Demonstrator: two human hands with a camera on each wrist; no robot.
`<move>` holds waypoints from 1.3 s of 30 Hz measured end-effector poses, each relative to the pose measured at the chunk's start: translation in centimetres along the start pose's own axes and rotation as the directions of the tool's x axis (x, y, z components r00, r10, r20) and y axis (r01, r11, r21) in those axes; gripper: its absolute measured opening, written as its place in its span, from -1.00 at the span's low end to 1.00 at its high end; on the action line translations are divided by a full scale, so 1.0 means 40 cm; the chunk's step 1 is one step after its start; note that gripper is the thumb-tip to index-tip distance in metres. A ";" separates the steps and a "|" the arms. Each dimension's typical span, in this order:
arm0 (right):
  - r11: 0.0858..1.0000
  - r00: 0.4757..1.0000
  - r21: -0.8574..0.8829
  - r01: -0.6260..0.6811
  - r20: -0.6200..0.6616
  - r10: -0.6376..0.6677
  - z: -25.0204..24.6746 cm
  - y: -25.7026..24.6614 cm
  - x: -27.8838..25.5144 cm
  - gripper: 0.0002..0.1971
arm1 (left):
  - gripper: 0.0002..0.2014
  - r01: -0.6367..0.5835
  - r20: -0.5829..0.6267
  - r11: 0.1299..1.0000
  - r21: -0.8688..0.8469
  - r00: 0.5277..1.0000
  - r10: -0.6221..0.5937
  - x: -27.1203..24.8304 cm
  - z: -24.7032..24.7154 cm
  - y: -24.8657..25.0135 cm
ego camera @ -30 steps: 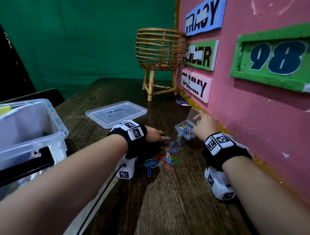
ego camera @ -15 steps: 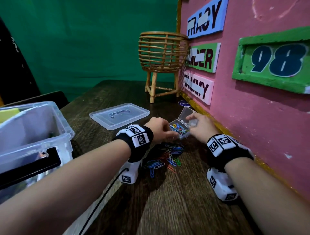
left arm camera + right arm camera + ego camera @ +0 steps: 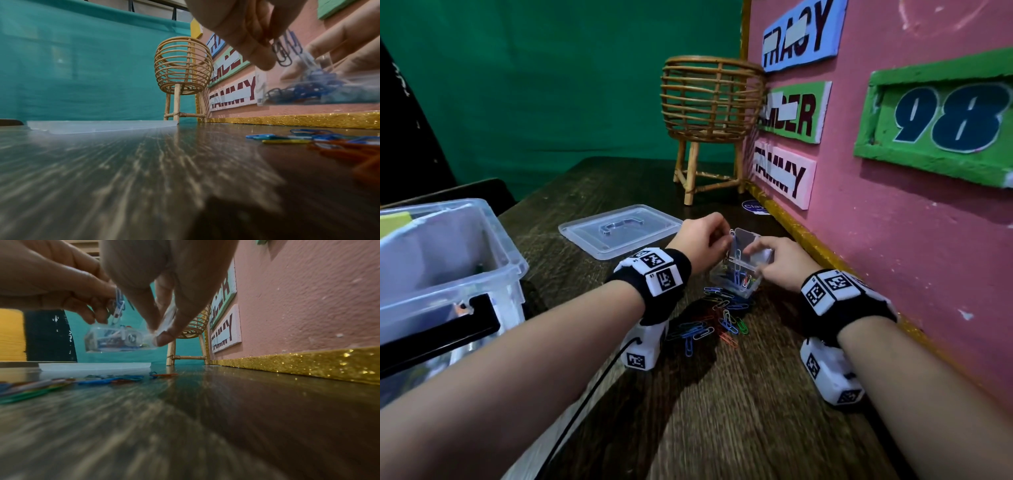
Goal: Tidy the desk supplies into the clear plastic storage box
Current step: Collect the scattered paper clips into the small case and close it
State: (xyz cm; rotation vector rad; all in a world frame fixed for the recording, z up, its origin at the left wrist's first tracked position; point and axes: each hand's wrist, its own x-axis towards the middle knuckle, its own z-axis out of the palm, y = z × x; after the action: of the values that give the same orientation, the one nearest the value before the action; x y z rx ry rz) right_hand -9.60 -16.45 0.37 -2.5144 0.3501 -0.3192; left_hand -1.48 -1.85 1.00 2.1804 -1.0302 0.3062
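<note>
A small clear paper clip case [image 3: 739, 277] is lifted off the desk, its lid hinged open; it shows blurred in the left wrist view [image 3: 320, 91] and the right wrist view [image 3: 115, 339]. My right hand [image 3: 777, 263] pinches it by the lid side. My left hand [image 3: 705, 236] pinches a few blue paper clips [image 3: 736, 250] over the case's opening; they hang from its fingers [image 3: 285, 48]. Several coloured paper clips [image 3: 715, 318] lie loose on the dark wooden desk below. The big clear storage box [image 3: 452, 274] stands at the left.
The storage box's clear lid [image 3: 619, 229] lies flat behind my left hand. A rattan basket stand [image 3: 709, 113] stands at the back by the pink wall board [image 3: 893, 205], which runs close along the right with a gold glitter strip [image 3: 308, 365].
My left hand rose from the loose clips on the desk with a few clips and came over the case. My right hand lifted the case off the desk.
</note>
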 end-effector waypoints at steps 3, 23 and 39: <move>1.000 1.000 0.008 -0.012 0.003 0.012 0.000 0.002 0.001 -0.62 | -0.88 -0.032 0.130 0.999 -0.004 0.991 0.032 -0.006 0.003 -0.006; 0.955 0.866 0.022 -0.295 -0.417 0.277 -0.016 0.013 0.008 -0.59 | -0.69 -0.011 0.207 0.999 0.054 0.978 0.000 -0.007 -0.011 0.039; 0.938 0.871 0.010 -0.347 -0.368 0.326 -0.015 0.010 0.008 -0.60 | -0.66 -0.004 0.744 0.974 0.228 0.645 -0.172 -0.034 -0.018 0.049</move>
State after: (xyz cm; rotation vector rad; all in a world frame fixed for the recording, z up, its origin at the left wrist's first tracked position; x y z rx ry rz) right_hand -9.56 -17.16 0.68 -2.3794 0.9460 -0.6436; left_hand -3.80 -1.43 1.82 2.6028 -1.3647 -0.6639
